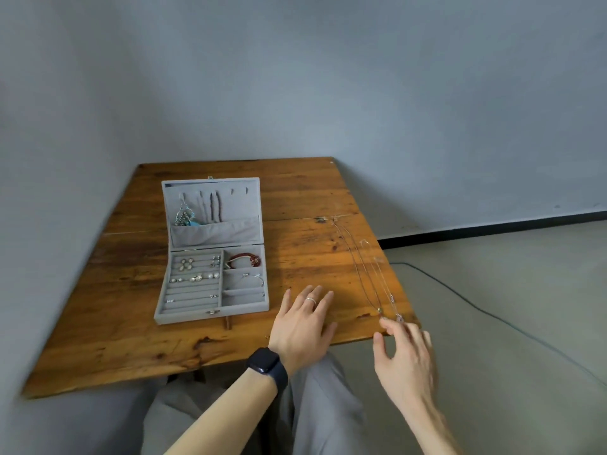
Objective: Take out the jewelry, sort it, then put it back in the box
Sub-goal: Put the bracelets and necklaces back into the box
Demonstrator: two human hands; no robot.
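A grey velvet jewelry box [212, 311] lies open on the wooden table [131, 323]. Its lid holds hanging necklaces [185, 213] over a pocket. Earrings and rings [193, 274] sit in the left slots, a red bracelet [243, 259] and a silver bangle [254, 278] in the right compartments. Two thin chain necklaces [364, 274] lie stretched along the table's right side. My left hand [303, 326] rests flat on the table right of the box, fingers spread. My right hand [405, 356] hovers at the table's near right edge, blurred, fingertips close to the pendants [399, 317], holding nothing that I can see.
The table stands in a corner against grey walls. A black cable [492, 320] runs over the floor to the right. My grey-trousered legs [312, 405] are below the table's near edge.
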